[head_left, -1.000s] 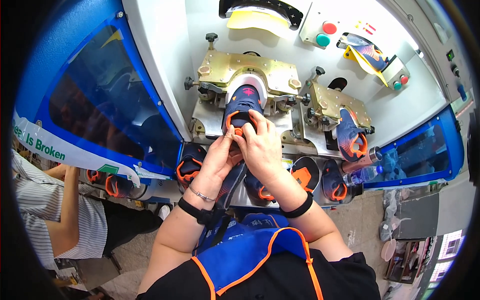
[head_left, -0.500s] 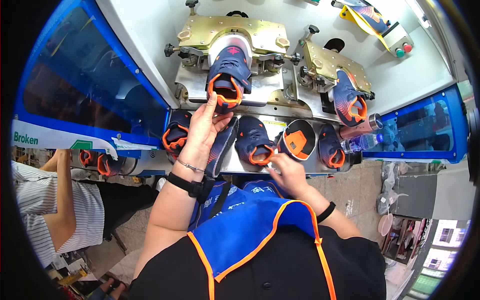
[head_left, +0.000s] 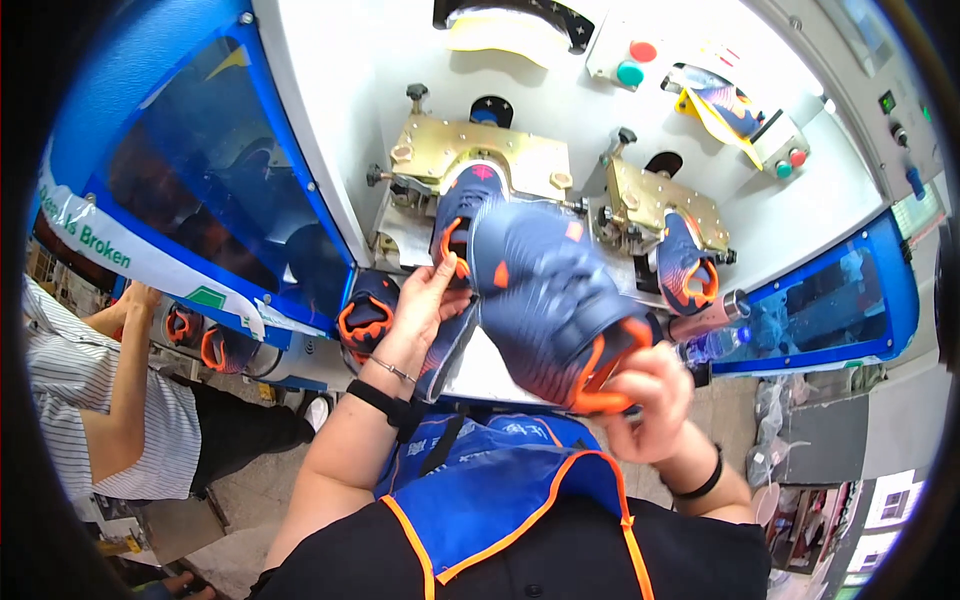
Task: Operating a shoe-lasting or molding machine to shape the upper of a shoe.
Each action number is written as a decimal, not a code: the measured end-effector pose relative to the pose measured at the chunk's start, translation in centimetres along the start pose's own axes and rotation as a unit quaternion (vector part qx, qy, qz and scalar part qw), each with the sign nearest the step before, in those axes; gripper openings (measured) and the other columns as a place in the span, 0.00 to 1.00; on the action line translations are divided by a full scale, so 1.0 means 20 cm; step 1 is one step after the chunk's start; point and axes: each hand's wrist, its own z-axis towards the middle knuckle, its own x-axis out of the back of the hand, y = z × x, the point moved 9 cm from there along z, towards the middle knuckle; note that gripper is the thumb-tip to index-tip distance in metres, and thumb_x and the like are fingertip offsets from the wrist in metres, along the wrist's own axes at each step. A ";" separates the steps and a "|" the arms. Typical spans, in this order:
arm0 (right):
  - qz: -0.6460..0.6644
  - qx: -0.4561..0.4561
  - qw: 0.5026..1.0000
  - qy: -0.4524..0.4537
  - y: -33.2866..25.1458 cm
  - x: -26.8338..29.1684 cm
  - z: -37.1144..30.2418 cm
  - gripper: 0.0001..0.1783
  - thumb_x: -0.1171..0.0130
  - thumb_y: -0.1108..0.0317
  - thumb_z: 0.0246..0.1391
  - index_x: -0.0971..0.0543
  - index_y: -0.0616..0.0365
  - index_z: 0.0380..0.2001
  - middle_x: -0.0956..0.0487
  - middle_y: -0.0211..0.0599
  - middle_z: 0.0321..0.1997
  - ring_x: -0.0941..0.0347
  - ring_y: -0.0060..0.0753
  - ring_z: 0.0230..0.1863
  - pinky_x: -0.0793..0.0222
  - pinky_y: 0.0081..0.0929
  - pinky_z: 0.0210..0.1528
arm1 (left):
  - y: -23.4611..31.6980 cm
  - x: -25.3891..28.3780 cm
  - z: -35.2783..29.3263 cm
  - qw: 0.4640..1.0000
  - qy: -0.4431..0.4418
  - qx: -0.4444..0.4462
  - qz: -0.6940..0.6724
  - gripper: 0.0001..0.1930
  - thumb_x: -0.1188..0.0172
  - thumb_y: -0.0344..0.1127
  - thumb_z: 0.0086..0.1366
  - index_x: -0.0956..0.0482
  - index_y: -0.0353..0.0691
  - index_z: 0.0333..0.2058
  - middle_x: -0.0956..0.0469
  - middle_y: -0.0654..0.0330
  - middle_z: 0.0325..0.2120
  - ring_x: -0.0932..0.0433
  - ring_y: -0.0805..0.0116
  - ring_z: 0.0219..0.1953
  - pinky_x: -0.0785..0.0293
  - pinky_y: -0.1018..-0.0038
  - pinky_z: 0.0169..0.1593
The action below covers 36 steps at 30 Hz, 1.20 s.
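A navy sneaker [head_left: 545, 290] with orange collar lining is held up over the metal shelf [head_left: 490, 370], blurred, at the centre of the view. It is gripped at the heel by the right hand [head_left: 648, 400], whose fingers are curled closed on the collar. Its toe is pointed toward 11 o'clock, and its long axis is laid from 5 to 11. The inside of its collar is partly covered by the hand.

By the left hand [head_left: 430, 300], the orange heel of a second sneaker [head_left: 467, 207] is pinched between thumb and half-curled fingers. Its toe, aimed just past 12 o'clock, is set in the curved notch of a brass-coloured plate [head_left: 540, 160]. The two shoes are overlapped in view; whether they touch cannot be told.

Toward 2 o'clock from the held shoe, a third sneaker [head_left: 678, 255] is seated toe-first at a smaller plate [head_left: 650, 205], its heel turned toward 5. Higher at 1 o'clock, a fourth sneaker [head_left: 737, 110] is contained in a yellow-lipped wall opening [head_left: 702, 115].

Near 3 o'clock, a pink tumbler [head_left: 700, 321] is seen with its metallic lid toward 2. Just beside it, a clear bottle [head_left: 712, 346] is closed with a blue cap; its contents cannot be made out.
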 end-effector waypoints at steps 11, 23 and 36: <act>-0.209 -0.006 0.967 0.142 0.95 -0.16 1.30 0.20 0.34 0.57 0.52 0.24 0.58 0.42 0.22 0.47 0.42 0.24 0.49 0.45 0.28 0.39 0.47 | -0.01 -0.07 -0.03 0.997 -0.031 0.053 0.047 0.24 0.38 0.53 0.65 0.28 0.35 0.42 0.21 0.56 0.35 0.18 0.64 0.30 0.17 0.71 0.28; -0.259 -0.247 0.905 0.230 1.24 -0.27 0.81 0.23 0.39 0.55 0.53 0.25 0.63 0.44 0.54 0.73 0.72 0.52 0.68 0.72 0.54 0.62 0.69 | 0.05 -0.04 -0.03 0.996 -0.048 0.049 0.065 0.24 0.36 0.53 0.64 0.26 0.36 0.43 0.19 0.60 0.33 0.18 0.72 0.29 0.19 0.74 0.29; -0.023 -0.260 0.955 0.140 0.97 -0.09 0.08 0.05 0.43 0.73 0.58 0.22 0.63 0.30 0.22 0.34 0.28 0.26 0.25 0.27 0.31 0.22 0.33 | 0.04 0.03 -0.02 0.995 -0.042 0.050 0.072 0.25 0.41 0.56 0.67 0.27 0.38 0.47 0.21 0.61 0.35 0.17 0.66 0.35 0.18 0.73 0.32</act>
